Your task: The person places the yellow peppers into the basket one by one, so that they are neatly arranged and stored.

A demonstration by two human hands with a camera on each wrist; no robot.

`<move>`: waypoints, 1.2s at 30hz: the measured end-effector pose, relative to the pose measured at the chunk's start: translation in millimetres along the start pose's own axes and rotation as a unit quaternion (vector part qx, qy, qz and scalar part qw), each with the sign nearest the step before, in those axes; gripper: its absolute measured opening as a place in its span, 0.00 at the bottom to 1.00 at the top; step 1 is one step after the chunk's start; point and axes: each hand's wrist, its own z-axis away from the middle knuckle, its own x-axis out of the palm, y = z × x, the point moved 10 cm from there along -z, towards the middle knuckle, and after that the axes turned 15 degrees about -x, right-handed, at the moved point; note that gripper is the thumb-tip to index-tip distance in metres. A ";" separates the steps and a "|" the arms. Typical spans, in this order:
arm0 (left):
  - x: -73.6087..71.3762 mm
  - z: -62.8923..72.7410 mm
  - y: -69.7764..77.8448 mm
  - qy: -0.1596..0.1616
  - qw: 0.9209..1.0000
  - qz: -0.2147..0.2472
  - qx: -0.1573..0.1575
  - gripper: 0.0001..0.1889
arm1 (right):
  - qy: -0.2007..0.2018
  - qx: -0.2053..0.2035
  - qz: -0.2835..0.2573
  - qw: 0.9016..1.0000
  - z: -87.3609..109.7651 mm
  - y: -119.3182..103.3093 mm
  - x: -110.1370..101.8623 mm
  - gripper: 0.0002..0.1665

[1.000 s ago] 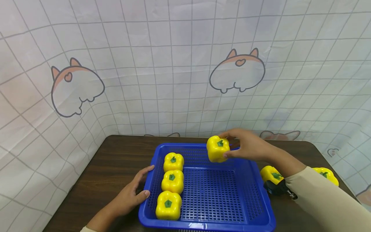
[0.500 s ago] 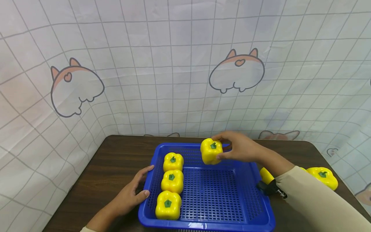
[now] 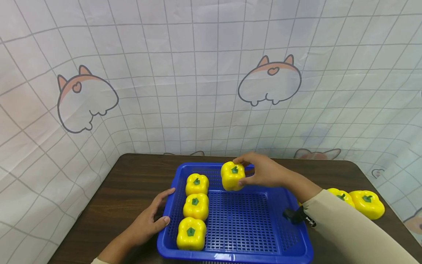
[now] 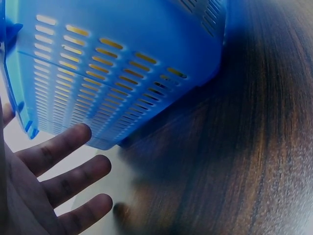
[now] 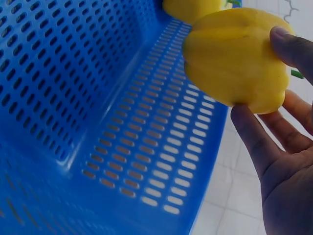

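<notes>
A blue slotted plastic basket [image 3: 230,256] stands on the table. Three yellow bell peppers line its left side, stems up: the far one [image 3: 196,184], the middle one [image 3: 196,207] and the near one [image 3: 191,234]. My right hand [image 3: 268,171] pinches another yellow bell pepper [image 3: 231,176] between thumb and fingers, above the back part of the basket. In the right wrist view this pepper [image 5: 234,58] hangs clear of the slotted floor. My left hand [image 3: 148,218] touches the basket's left rim with thumb and fingertip; in the left wrist view its other fingers [image 4: 80,178] are extended beside the basket wall.
Right of the basket, yellow bell peppers [image 3: 366,204] rest on the dark wooden table [image 3: 132,179], partly hidden by my right sleeve [image 3: 349,220]. A black strap [image 3: 295,216] is at that wrist. Behind the table hangs a white gridded cloth [image 3: 204,91].
My right hand has carried its bell pepper leftward and slightly lower over the basket. More of the peppers at the right now shows past the sleeve. The left hand and the basket have stayed put.
</notes>
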 end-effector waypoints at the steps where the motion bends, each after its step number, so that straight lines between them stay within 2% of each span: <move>1: -0.2 0.1 0.0 0.000 1.000 0.000 0.000 0.37 | -0.001 -0.001 0.001 1.000 -0.9 -0.1 2.0 0.39; 12: 0.1 -0.2 0.3 -0.001 1.000 0.001 0.003 0.37 | 0.000 0.012 -0.015 1.000 -4.9 3.7 18.9 0.39; 20: 0.5 -0.4 0.6 -0.003 1.000 0.006 0.006 0.37 | -0.008 0.009 -0.003 1.000 -10.1 5.1 29.8 0.40; 36: 0.1 -0.8 -0.1 -0.001 1.000 0.006 0.005 0.37 | -0.010 0.044 0.001 0.999 -15.3 14.5 49.9 0.40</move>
